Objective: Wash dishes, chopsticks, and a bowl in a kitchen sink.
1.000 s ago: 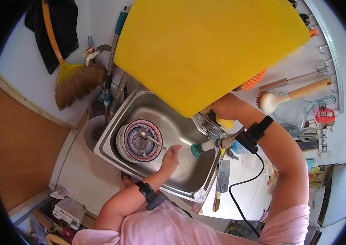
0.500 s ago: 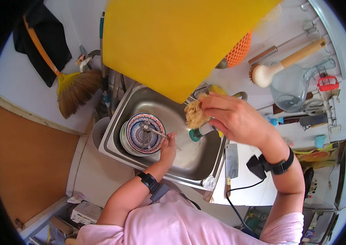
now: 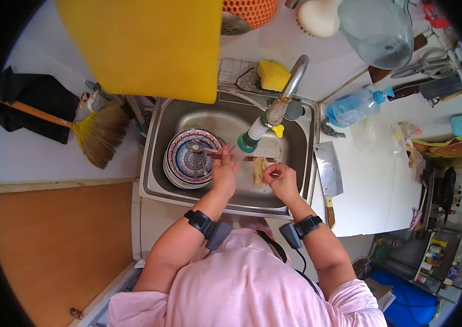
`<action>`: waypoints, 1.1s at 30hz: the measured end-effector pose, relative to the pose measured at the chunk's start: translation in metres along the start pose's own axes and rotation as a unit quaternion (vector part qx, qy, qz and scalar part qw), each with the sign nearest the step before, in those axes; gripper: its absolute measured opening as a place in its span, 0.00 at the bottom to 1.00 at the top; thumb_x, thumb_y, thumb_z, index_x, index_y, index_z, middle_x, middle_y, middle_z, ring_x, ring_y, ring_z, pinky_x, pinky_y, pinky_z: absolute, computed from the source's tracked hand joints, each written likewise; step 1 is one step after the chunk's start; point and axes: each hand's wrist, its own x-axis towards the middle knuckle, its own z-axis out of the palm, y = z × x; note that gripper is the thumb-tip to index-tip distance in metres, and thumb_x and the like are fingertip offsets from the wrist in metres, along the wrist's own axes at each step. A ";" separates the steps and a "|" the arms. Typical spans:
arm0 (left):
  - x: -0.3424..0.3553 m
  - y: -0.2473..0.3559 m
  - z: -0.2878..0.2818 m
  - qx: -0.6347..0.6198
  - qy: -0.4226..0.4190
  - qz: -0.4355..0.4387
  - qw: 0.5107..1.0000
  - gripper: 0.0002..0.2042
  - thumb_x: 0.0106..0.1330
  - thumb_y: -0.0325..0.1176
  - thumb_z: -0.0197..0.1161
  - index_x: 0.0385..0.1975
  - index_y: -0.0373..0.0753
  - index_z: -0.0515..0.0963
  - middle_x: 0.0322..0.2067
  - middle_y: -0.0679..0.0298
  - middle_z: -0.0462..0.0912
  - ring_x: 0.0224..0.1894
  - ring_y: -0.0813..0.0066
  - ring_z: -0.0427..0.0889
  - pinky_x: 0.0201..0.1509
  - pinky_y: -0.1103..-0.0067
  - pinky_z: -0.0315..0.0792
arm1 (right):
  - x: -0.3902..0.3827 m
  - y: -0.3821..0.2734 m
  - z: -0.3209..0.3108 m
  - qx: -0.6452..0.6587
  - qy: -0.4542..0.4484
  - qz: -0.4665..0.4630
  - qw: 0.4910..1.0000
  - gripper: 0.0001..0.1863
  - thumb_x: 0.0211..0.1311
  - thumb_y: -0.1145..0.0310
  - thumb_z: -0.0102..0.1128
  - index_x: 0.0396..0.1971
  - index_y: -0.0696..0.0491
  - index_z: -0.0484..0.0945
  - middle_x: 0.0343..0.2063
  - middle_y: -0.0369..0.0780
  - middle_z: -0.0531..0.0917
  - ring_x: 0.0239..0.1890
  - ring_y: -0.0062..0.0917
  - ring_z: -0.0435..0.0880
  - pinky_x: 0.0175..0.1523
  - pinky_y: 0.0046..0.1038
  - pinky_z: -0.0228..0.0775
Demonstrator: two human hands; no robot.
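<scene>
My left hand [image 3: 224, 171] reaches over the sink beside the stacked bowls, closed around thin brown chopsticks [image 3: 250, 158] that stick out on both sides of it. Its fingertips are blurred, just left of the tap's green nozzle [image 3: 247, 143]. My right hand [image 3: 283, 182] pinches the edge of a tan fibrous scrubber [image 3: 259, 171], which overlaps the right part of the chopsticks. Patterned blue and orange bowls [image 3: 174, 150] are nested in the left of the sink. Metal spoons [image 3: 195, 147] lie in the top bowl, one handle pointing toward my left hand.
The steel sink [image 3: 291, 139] has a curved tap [image 3: 296, 73] reaching over it. A yellow sponge [image 3: 273, 75] sits behind. A cleaver [image 3: 328, 169] lies on the right counter near a blue bottle [image 3: 354, 108]. A large yellow sheet [image 3: 149, 49] hangs at upper left.
My right hand has come down and left into the sink with the scrubber, near my left hand. Brown chopsticks now show at my left hand. The view has turned toward the right.
</scene>
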 end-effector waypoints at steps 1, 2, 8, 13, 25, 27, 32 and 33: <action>0.000 -0.003 -0.004 0.031 0.001 0.015 0.999 0.15 0.65 0.38 0.42 0.49 0.41 0.62 0.44 0.64 0.68 0.45 0.75 0.68 0.47 0.78 0.63 | 0.004 0.004 0.007 0.026 0.023 0.021 0.999 0.08 0.39 0.78 0.60 0.24 0.60 0.74 0.22 0.41 0.76 0.23 0.27 0.77 0.28 0.23 0.71; 0.001 -0.005 -0.008 0.062 0.002 0.030 0.998 0.14 0.65 0.37 0.43 0.48 0.40 0.63 0.44 0.64 0.67 0.45 0.75 0.68 0.46 0.79 0.64 | 0.008 0.008 0.014 0.034 0.024 0.024 0.999 0.08 0.39 0.78 0.60 0.24 0.60 0.74 0.22 0.41 0.76 0.23 0.27 0.77 0.28 0.23 0.71; -0.013 0.001 0.004 0.124 0.025 0.013 0.992 0.09 0.64 0.32 0.46 0.39 0.37 0.67 0.23 0.70 0.68 0.22 0.84 0.65 0.29 0.86 0.66 | 0.026 0.008 0.065 0.073 0.081 -0.110 0.988 0.17 0.48 0.77 0.51 0.42 0.57 0.67 0.40 0.48 0.70 0.44 0.35 0.70 0.47 0.30 0.64; -0.017 0.014 0.003 0.073 0.065 0.040 0.994 0.11 0.64 0.34 0.45 0.39 0.35 0.69 0.27 0.67 0.72 0.24 0.83 0.67 0.27 0.86 0.63 | 0.019 -0.018 0.075 -0.062 0.016 -0.215 0.974 0.23 0.46 0.77 0.48 0.47 0.56 0.63 0.38 0.48 0.67 0.42 0.42 0.65 0.49 0.35 0.59; -0.034 0.031 0.009 0.077 0.055 0.076 0.993 0.13 0.65 0.35 0.43 0.34 0.30 0.69 0.35 0.56 0.74 0.35 0.66 0.76 0.41 0.73 0.72 | 0.029 0.002 0.054 -0.163 0.018 -0.354 0.921 0.19 0.44 0.73 0.49 0.42 0.54 0.67 0.29 0.42 0.69 0.32 0.36 0.68 0.38 0.32 0.61; -0.038 0.033 0.013 0.048 0.064 0.075 0.994 0.11 0.64 0.32 0.43 0.33 0.29 0.68 0.35 0.54 0.74 0.37 0.66 0.75 0.46 0.69 0.71 | 0.027 0.004 0.048 -0.170 0.010 -0.349 0.921 0.16 0.45 0.72 0.49 0.39 0.55 0.67 0.29 0.42 0.69 0.33 0.35 0.69 0.39 0.32 0.61; -0.039 0.044 0.007 0.045 0.053 0.075 0.995 0.11 0.64 0.32 0.43 0.32 0.29 0.68 0.34 0.53 0.74 0.38 0.64 0.75 0.47 0.66 0.71 | 0.027 0.018 0.026 -0.199 -0.018 -0.321 0.926 0.13 0.47 0.71 0.47 0.36 0.56 0.68 0.27 0.41 0.69 0.32 0.34 0.70 0.38 0.32 0.62; -0.040 0.047 0.007 0.043 0.066 0.078 0.994 0.11 0.64 0.33 0.44 0.31 0.30 0.68 0.33 0.53 0.75 0.36 0.64 0.76 0.46 0.66 0.72 | 0.028 0.019 0.021 -0.203 -0.011 -0.331 0.921 0.13 0.48 0.71 0.47 0.36 0.56 0.68 0.27 0.42 0.69 0.32 0.34 0.70 0.38 0.32 0.62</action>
